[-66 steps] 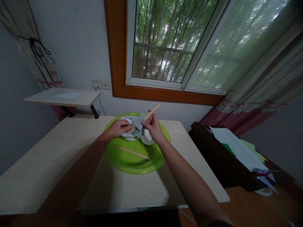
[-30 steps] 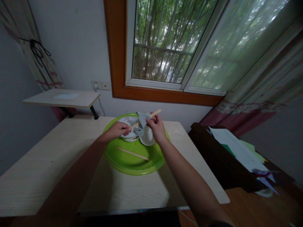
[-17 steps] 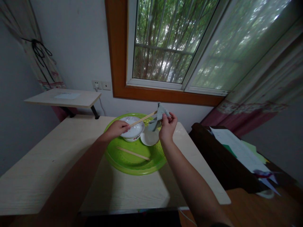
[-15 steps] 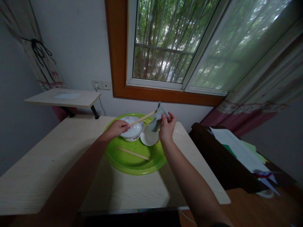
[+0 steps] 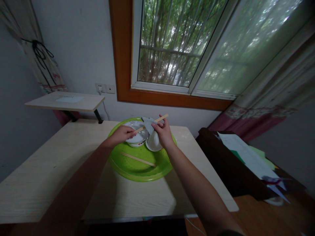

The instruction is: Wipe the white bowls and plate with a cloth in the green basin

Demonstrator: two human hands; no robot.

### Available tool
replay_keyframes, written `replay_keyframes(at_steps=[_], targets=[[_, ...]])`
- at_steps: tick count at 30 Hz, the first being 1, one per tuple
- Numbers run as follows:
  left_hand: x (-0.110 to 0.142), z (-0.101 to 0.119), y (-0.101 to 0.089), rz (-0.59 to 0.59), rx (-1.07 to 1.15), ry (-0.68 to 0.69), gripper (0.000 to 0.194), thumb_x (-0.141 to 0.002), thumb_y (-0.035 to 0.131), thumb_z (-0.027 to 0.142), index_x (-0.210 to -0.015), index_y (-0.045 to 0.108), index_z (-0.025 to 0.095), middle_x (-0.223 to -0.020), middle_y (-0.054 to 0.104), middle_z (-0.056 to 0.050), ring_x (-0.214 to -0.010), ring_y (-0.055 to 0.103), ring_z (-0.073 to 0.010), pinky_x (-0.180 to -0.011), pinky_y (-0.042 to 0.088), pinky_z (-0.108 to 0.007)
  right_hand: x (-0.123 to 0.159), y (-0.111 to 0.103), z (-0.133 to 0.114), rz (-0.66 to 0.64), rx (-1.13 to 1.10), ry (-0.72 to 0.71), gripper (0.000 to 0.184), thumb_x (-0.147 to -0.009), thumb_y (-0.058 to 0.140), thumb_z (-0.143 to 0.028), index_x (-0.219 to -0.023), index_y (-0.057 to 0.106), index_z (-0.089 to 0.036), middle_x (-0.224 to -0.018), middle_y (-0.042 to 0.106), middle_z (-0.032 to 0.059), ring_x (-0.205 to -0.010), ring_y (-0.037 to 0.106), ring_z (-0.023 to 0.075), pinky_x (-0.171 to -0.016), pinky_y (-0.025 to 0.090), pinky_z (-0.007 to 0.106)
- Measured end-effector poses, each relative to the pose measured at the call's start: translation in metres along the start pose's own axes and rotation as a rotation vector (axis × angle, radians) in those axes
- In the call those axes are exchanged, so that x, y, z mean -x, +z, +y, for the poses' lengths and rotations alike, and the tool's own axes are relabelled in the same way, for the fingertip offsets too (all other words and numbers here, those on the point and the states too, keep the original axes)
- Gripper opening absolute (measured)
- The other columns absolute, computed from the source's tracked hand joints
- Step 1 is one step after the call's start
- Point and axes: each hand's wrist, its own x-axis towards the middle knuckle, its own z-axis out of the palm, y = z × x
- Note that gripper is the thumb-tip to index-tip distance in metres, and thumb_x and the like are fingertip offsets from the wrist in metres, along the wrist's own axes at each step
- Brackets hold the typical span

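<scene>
My left hand point(image 5: 124, 133) pinches one end of a light wooden chopstick point(image 5: 163, 116), which slants up to the right above a green plastic basin point(image 5: 140, 178). I cannot tell whether it is one stick or a pair. Gripped in my right hand point(image 5: 163, 131) is a grey cloth point(image 5: 148, 124), pressed around the chopstick partway along. The chopstick's far end sticks out past my right fingers. Below, a white bowl point(image 5: 135, 144) stands in the basin beside a smaller white dish point(image 5: 153, 144). More chopsticks point(image 5: 138, 159) lie across the basin's floor.
The basin rests on a pale wooden table point(image 5: 98, 190). A small raised shelf point(image 5: 86, 103) with a paper stands at the back left. To the right is a dark cabinet point(image 5: 221, 157) with papers on top. A window point(image 5: 172, 42) is behind.
My right hand has slid left along the chopstick with the cloth, so the tip now shows beyond my fingers. My left hand has stayed nearly in place.
</scene>
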Motion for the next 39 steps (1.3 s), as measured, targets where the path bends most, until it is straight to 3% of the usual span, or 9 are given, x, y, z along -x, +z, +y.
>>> replay_keyframes(at_steps=[11, 14, 16, 20, 24, 27, 29, 34, 39], targets=[[-0.001, -0.002, -0.004, 0.058, -0.174, -0.011, 0.027, -0.088, 0.06, 0.034, -0.071, 0.074, 0.019, -0.071, 0.071, -0.005, -0.068, 0.062, -0.0178, -0.066, 0.042, -0.028, -0.011, -0.029, -0.011, 0.531, 0.069, -0.332, 0.045, -0.086, 0.066, -0.044, -0.12, 0.044, -0.027, -0.095, 0.055, 0.0, -0.086, 0.061, 0.0162, -0.078, 0.052, 0.031], [-0.002, -0.007, -0.003, 0.11, -0.236, 0.027, 0.024, -0.089, 0.06, 0.034, -0.079, 0.078, 0.021, -0.081, 0.074, -0.007, -0.077, 0.064, -0.02, -0.074, 0.045, -0.03, -0.002, -0.027, -0.019, 0.57, 0.226, -0.46, 0.034, -0.09, 0.062, -0.042, -0.118, 0.051, -0.026, -0.105, 0.055, 0.004, -0.095, 0.059, 0.0185, -0.083, 0.051, 0.033], [-0.002, -0.009, -0.003, 0.143, -0.262, 0.069, 0.023, -0.09, 0.06, 0.034, -0.086, 0.079, 0.021, -0.087, 0.074, -0.008, -0.084, 0.064, -0.021, -0.08, 0.046, -0.031, 0.006, -0.02, -0.025, 0.478, 0.382, -0.537, 0.026, -0.092, 0.061, -0.039, -0.115, 0.057, -0.026, -0.109, 0.057, 0.0055, -0.1, 0.058, 0.0207, -0.09, 0.049, 0.037], [-0.001, -0.008, -0.003, 0.148, -0.307, 0.131, 0.024, -0.093, 0.058, 0.033, -0.091, 0.079, 0.021, -0.092, 0.073, -0.008, -0.09, 0.064, -0.0214, -0.085, 0.046, -0.032, 0.016, -0.004, -0.032, 0.063, 0.704, -0.61, 0.019, -0.095, 0.058, -0.029, -0.111, 0.067, -0.028, -0.116, 0.063, 0.0069, -0.115, 0.056, 0.0253, -0.105, 0.042, 0.046], [0.001, -0.001, -0.004, 0.122, -0.355, 0.158, 0.025, -0.095, 0.056, 0.031, -0.094, 0.078, 0.019, -0.094, 0.073, -0.008, -0.091, 0.063, -0.0208, -0.086, 0.046, -0.032, 0.018, 0.005, -0.024, -0.311, 0.949, -0.606, 0.027, -0.096, 0.058, -0.024, -0.121, 0.069, -0.027, -0.133, 0.061, 0.0086, -0.125, 0.053, 0.0265, -0.11, 0.04, 0.048], [0.002, 0.003, -0.005, 0.112, -0.396, 0.152, 0.025, -0.095, 0.055, 0.028, -0.089, 0.077, 0.018, -0.09, 0.072, -0.007, -0.088, 0.063, -0.0201, -0.083, 0.046, -0.032, 0.018, 0.008, -0.015, -0.49, 1.055, -0.573, 0.042, -0.094, 0.065, -0.026, -0.135, 0.06, -0.024, -0.134, 0.062, 0.0107, -0.124, 0.054, 0.0264, -0.108, 0.043, 0.045], [0.002, 0.005, -0.005, 0.108, -0.395, 0.163, 0.025, -0.095, 0.054, 0.028, -0.088, 0.076, 0.018, -0.09, 0.072, -0.007, -0.087, 0.063, -0.0202, -0.082, 0.046, -0.031, 0.018, 0.008, -0.011, -0.531, 1.085, -0.543, 0.046, -0.092, 0.068, -0.027, -0.137, 0.058, -0.021, -0.128, 0.066, 0.0115, -0.118, 0.059, 0.026, -0.103, 0.047, 0.042], [0.003, 0.007, -0.004, 0.131, -0.323, 0.156, 0.024, -0.094, 0.055, 0.031, -0.088, 0.075, 0.019, -0.091, 0.073, -0.006, -0.089, 0.063, -0.0203, -0.082, 0.045, -0.031, 0.016, 0.006, -0.012, -0.466, 1.14, -0.475, 0.019, -0.094, 0.066, -0.027, -0.112, 0.072, -0.022, -0.108, 0.074, 0.0086, -0.102, 0.066, 0.0248, -0.093, 0.05, 0.037], [0.003, 0.006, -0.011, 0.302, -0.196, 0.087, 0.024, -0.093, 0.052, 0.032, -0.082, 0.067, 0.018, -0.085, 0.067, -0.005, -0.081, 0.06, -0.0188, -0.074, 0.044, -0.03, 0.011, -0.002, -0.016, -0.36, 1.155, -0.421, 0.017, -0.093, 0.067, -0.024, -0.108, 0.074, -0.023, -0.106, 0.075, 0.0083, -0.098, 0.068, 0.0249, -0.088, 0.05, 0.037]])
